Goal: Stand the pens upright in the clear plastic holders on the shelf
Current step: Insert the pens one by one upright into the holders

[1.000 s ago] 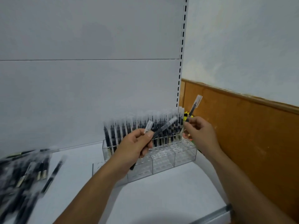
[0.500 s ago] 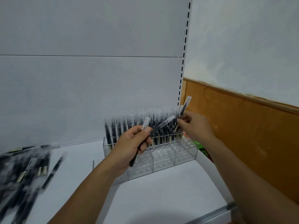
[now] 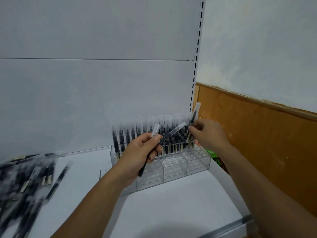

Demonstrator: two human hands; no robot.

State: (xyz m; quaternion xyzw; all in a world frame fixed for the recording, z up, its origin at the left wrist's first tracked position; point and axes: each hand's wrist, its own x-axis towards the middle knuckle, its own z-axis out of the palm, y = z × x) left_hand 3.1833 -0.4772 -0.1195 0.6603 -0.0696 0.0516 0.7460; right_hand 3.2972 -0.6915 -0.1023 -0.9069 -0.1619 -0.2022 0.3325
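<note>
A clear plastic holder (image 3: pixel 197 164) with rows of round holes stands on the white shelf (image 3: pixel 171 206). Its back rows hold several black pens (image 3: pixel 147 133) with clear caps, upright. My right hand (image 3: pixel 207 134) pinches one pen (image 3: pixel 194 114) near upright over the holder's back right corner. My left hand (image 3: pixel 140 155) grips two pens (image 3: pixel 171 133) in front of the holder, slanted up to the right. The front holes are vacant.
A blurred heap of loose black pens (image 3: pixel 25 182) lies on the shelf at the left. The white back panel and a slotted upright (image 3: pixel 197 54) rise behind. A brown wooden wall panel (image 3: pixel 257 134) is at the right; the shelf's metal front edge (image 3: pixel 231 227) is near.
My right hand has lowered its pen toward the holder's back right corner and turned it more upright. My left hand holds its pens in nearly the same spot.
</note>
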